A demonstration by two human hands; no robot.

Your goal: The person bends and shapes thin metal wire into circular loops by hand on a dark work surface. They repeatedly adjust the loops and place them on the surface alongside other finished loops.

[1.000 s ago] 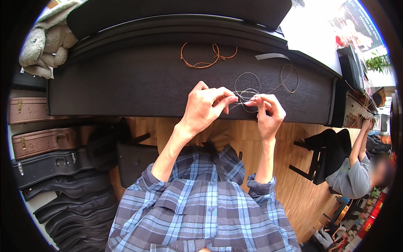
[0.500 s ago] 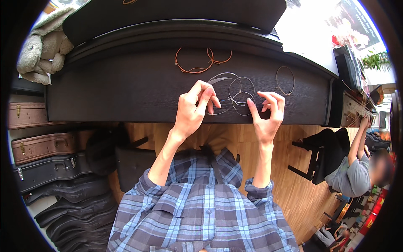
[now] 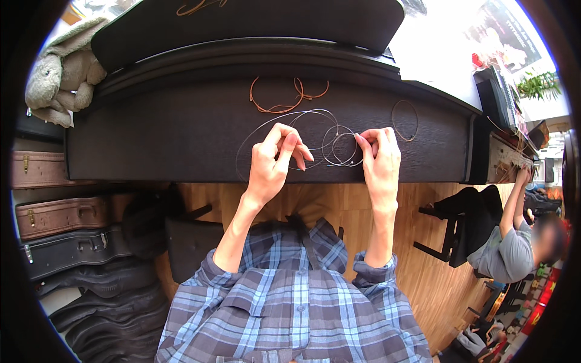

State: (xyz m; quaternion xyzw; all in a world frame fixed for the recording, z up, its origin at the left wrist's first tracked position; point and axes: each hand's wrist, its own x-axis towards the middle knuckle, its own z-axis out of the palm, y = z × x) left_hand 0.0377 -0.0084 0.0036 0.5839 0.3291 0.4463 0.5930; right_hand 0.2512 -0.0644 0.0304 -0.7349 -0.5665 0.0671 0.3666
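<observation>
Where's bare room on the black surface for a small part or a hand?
Biggest patch: the black surface from its left end to the pale wire loops. Smaller: at the back between the orange wire and the thin dark coil; also right of that coil. Crowded: middle front, loops around and between left hand and right hand.

Left hand [image 3: 270,163]: fingers [image 3: 279,131] curled. Right hand [image 3: 381,158]: fingers pinched. Both forearms [image 3: 382,236] extended forward.
</observation>
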